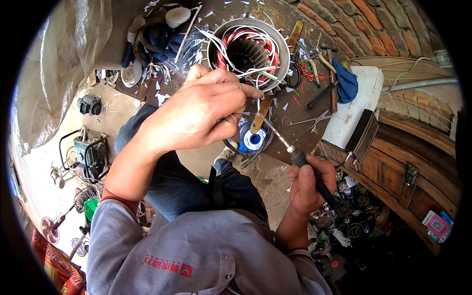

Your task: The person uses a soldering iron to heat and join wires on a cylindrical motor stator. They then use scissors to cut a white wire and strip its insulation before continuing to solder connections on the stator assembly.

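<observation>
My left hand (pixel 206 110) is closed around a thin wire just below the stator (pixel 221 46), a metal ring with red and white windings. Its index finger rests by a white lead (pixel 258 101); the other fingertips are partly hidden. In my right hand (pixel 310 182) is the dark handle of a soldering iron (pixel 297 156), its metal tip pointing up-left near the end of a wooden strip (pixel 265 110). A blue spool of solder (pixel 254 139) lies below that. Whether the tip touches anything, I cannot tell.
Scissors (pixel 305 123), a blue cloth (pixel 346 81), a white block (pixel 359 93) and paper scraps occupy the bench (pixel 307 137). Fabric strips (pixel 150 39) lie upper left. Machinery (pixel 88 155) stands on the left floor. A brick wall (pixel 368 27) and wooden boards (pixel 408 172) border the right.
</observation>
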`<state>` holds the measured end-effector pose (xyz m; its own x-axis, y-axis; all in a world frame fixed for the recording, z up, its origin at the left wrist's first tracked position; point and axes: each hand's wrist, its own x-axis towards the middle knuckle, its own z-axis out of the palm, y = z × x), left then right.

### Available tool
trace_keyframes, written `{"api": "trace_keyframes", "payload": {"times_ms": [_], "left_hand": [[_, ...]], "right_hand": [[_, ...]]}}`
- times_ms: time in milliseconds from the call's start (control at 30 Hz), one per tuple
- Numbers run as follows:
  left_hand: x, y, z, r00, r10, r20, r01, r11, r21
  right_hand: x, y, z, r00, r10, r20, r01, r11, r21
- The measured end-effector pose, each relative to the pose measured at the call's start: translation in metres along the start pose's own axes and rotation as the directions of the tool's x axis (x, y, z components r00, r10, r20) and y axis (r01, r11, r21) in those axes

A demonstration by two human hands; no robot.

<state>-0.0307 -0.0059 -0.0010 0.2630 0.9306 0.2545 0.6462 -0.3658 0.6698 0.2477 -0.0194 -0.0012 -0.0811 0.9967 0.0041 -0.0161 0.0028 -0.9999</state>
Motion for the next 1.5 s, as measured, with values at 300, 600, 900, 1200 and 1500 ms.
{"api": "trace_keyframes", "payload": {"times_ms": [300,600,900,1200,1500], "left_hand": [[0.0011,0.0003,0.0006,1.000,0.002,-0.005,-0.002,1.000,-0.003],[0.0018,0.0011,0.0005,1.000,0.003,-0.008,-0.003,1.000,0.003],[0.0018,0.0013,0.0011,1.000,0.002,-0.010,-0.002,1.000,0.007],[0.0019,0.0023,0.0013,1.000,-0.002,-0.014,0.003,1.000,0.020],[0.0022,0.0030,0.0028,1.000,-0.003,-0.022,0.004,1.000,0.031]], "right_hand": [[0.0002,-0.0001,-0.0011,1.000,-0.008,0.003,0.008,1.000,-0.019],[0.0007,0.0016,-0.0028,0.998,-0.046,0.030,0.047,0.998,-0.034],[0.0001,0.0015,-0.0029,0.997,-0.060,0.046,0.062,0.997,-0.039],[-0.0019,0.0002,-0.0031,0.995,-0.076,0.061,0.080,0.994,-0.078],[-0.0024,-0.0007,-0.0013,0.994,-0.087,0.069,0.091,0.994,-0.065]]}}
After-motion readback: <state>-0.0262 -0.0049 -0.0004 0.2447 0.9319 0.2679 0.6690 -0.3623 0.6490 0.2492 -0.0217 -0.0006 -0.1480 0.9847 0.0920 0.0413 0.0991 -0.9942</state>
